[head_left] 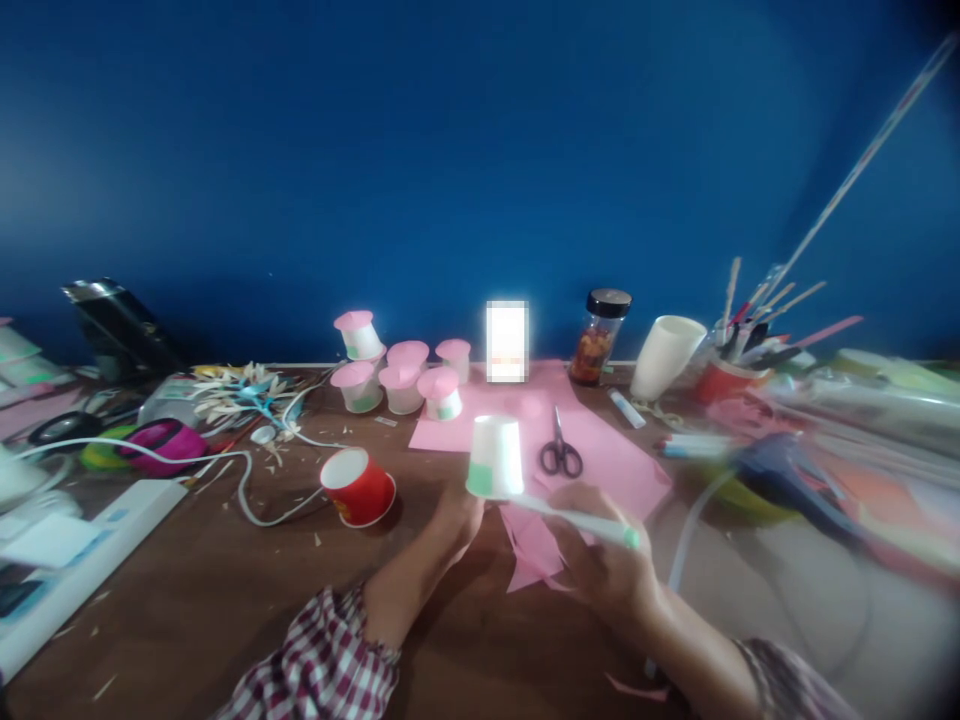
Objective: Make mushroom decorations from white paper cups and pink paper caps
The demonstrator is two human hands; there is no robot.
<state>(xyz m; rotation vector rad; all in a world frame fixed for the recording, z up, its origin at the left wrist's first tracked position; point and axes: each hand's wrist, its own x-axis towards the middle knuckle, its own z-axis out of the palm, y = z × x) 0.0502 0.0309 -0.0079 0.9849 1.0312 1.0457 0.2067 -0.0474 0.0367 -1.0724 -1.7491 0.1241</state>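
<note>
"Wall first?"

"Yes, a plain blue wall (450,150) behind the brown worktop (262,580)."

"Next?"

"A pink paper sheet (611,440), flat in the middle. Beside its left side, partly over it, stand several pink-topped white paper cups (405,390)."

"And the hands?"

"Left hand (456,520): fingers closed on the rim of a white paper cup (495,455) with a green patch. That cup is mouth down, in front of the sheet's near part. Right hand (611,565): curled and blurred, just to its right."

"Other cups nearby?"

"A red paper cup (367,500), left of the left forearm."

"Smaller still?"

"Black-handled scissors (559,442), lying on the pink sheet."

"Smallest?"

"A green-ended white pen (596,523), gripped in the right hand, one end near the cup's rim; whether they touch, I can't tell."
</note>
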